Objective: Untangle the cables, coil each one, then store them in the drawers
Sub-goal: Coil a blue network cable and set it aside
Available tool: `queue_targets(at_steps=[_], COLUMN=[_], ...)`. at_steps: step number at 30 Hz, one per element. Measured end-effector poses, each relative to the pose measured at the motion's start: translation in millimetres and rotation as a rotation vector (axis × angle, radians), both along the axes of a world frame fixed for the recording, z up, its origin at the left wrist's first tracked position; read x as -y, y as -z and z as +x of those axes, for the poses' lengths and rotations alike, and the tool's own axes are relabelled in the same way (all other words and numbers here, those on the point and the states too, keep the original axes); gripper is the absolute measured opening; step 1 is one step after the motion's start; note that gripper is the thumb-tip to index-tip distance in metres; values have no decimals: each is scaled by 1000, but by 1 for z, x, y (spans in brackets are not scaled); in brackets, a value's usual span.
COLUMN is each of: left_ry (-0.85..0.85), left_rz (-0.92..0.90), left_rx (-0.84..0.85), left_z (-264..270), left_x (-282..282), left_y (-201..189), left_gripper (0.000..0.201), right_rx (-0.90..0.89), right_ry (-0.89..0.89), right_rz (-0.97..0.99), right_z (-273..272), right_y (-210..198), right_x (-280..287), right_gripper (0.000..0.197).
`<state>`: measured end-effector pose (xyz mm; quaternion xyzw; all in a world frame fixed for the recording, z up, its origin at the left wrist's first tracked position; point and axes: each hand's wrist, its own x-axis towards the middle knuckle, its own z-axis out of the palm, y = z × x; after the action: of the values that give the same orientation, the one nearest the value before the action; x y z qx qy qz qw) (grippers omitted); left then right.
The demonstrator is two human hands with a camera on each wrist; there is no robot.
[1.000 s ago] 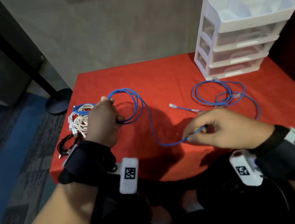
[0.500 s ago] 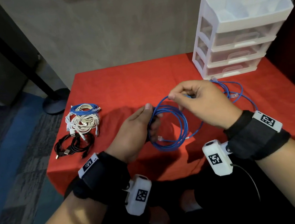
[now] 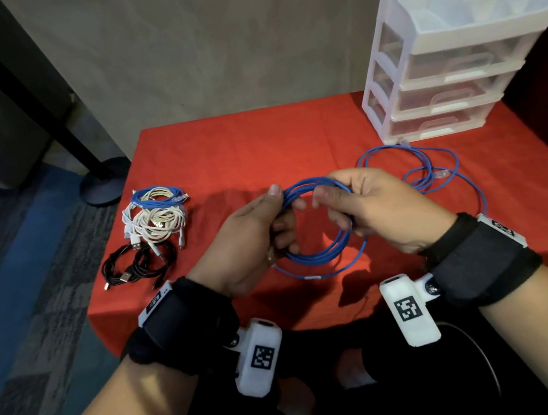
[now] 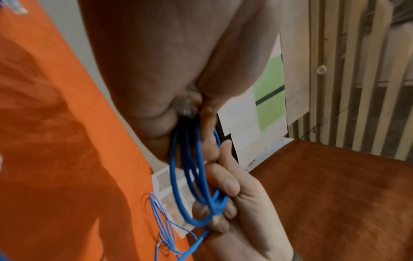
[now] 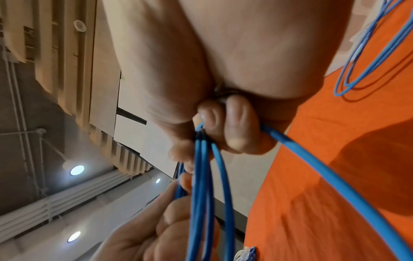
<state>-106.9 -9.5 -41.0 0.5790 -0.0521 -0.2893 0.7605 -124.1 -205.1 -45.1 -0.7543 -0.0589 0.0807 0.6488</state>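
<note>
Coiling step in hand. We hold a blue cable as a ring of several loops above the worktop, in front of the drawers. Left hand grasps one side of the ring, fingers curled round the strands; right hand grasps the opposite side the same way. One outer strand hangs lower. We judge the next move is gathering that slack into the ring. A second blue cable lies loose just before the drawers. No brand or writing readable; only square coded tags on the wrist units.
</note>
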Motion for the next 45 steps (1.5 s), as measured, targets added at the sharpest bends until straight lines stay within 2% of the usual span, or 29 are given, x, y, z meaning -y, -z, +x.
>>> queue_targets(at_steps=[4, 8, 10, 12, 14, 21, 24, 28, 30, 31, 35, 38, 41, 45], left_ry=[144, 56, -1, -43, -38, 77, 65, 34, 34, 36, 21, 6, 19, 13], left_rz=[-46, -4, 55, 158, 252, 283, 275, 264, 268, 260, 160, 148, 242, 513], left_rx=[-13, 28, 124, 211, 268, 308, 315, 317, 339, 352, 400, 405, 520, 820], left_z=[-1, -5, -6, -6, -6, -12, -13, -17, -19, -20, -19, -16, -14, -11], left_x=[-9, -7, -9, -14, -19, -15, -13, -11, -9, -8, -7, -10, -10, -15], left_y=[-3, -4, -3, -1, 1, -2, 0, 4, 5, 5, 8, 12, 14, 21], left_gripper=[36, 39, 41, 40, 40, 40, 39, 39, 38, 38, 30, 39, 36, 29], right_rx=[17, 14, 106, 204, 237, 294, 243, 161, 161, 170, 236, 273, 300, 293], right_ry=[39, 83, 125, 149, 158, 287, 225, -24, -90, -89, 34, 63, 87, 104], right_rz=[42, 39, -36, -207, -296, -217, -208, -196, -251, -274, -300, -302, -284, -236], right_z=[0, -2, -3, -1, 0, 5, 3, -10, -15, -16, -12, -10, -12, -13], right_y=[1, 3, 2, 1, -3, -16, -15, -9, -4, -3, -6, -5, -2, 6], right_x=[1, -1, -2, 2, 9, 17, 18, 6, -2, -4, -3, -4, -6, -7], right_gripper=[26, 26, 19, 12, 15, 19, 18, 26, 12, 10, 22, 26, 28, 30])
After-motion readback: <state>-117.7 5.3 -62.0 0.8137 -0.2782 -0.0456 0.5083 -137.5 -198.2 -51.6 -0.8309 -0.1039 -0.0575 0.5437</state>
